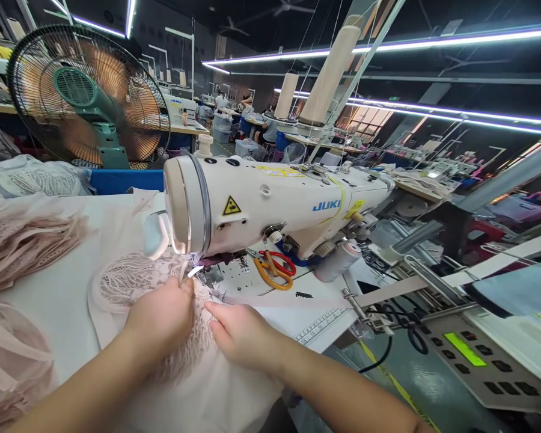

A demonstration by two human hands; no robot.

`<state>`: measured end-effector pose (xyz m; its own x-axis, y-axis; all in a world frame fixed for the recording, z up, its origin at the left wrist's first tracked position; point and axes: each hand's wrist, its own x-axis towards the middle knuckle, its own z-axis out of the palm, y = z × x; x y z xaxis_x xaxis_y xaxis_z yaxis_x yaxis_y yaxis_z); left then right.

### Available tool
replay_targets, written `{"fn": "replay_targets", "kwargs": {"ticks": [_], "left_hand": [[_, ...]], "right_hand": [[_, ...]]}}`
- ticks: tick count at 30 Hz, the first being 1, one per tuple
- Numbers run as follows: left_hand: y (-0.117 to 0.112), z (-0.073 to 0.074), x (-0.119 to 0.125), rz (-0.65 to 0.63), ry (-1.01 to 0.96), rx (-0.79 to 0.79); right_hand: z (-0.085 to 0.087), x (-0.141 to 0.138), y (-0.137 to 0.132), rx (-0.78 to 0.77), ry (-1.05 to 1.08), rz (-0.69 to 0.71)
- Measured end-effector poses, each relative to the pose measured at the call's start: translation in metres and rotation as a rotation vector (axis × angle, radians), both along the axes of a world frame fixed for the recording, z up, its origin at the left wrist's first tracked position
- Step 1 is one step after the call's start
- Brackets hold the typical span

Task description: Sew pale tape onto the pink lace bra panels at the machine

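A pale pink lace garment piece (135, 276) lies under the needle area of a white sewing machine (256, 201). Close in front of the needle, my left hand (165, 316) is closed on the lace, fingertips pressed together. My right hand (241, 334) pinches the lace edge a little to the right and nearer to me. Sheer fabric hangs below both hands over the table's front. A narrow pale elastic band (297, 300) runs from the right toward the needle. Where the band meets the lace, my fingers partly hide it.
Orange-handled scissors (273, 273) and a red-handled pair (282, 261) lie behind the needle, near a thread cone (338, 261). Pink lace pieces (27, 234) are piled at left. A large fan (90, 99) stands behind. A control panel (482, 361) is at right.
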<state>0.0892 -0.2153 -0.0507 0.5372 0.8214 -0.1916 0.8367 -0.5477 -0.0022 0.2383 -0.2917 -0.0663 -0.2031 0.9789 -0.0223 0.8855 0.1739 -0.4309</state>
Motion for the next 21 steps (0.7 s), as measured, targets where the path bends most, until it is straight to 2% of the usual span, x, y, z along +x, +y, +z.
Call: {"fn": "replay_targets", "kwargs": {"ticks": [9,15,21], "left_hand": [[0.000,0.000,0.000,-0.022,0.004,0.016],[0.005,-0.001,-0.001,-0.011,0.002,-0.014],[0.012,-0.003,0.001,0.023,0.040,-0.039]], "right_hand": [[0.001,0.000,0.002,-0.071,0.002,-0.008],[0.001,0.001,0.005,-0.019,0.046,-0.005],[0.011,0.000,0.009,-0.181,0.032,-0.049]]}}
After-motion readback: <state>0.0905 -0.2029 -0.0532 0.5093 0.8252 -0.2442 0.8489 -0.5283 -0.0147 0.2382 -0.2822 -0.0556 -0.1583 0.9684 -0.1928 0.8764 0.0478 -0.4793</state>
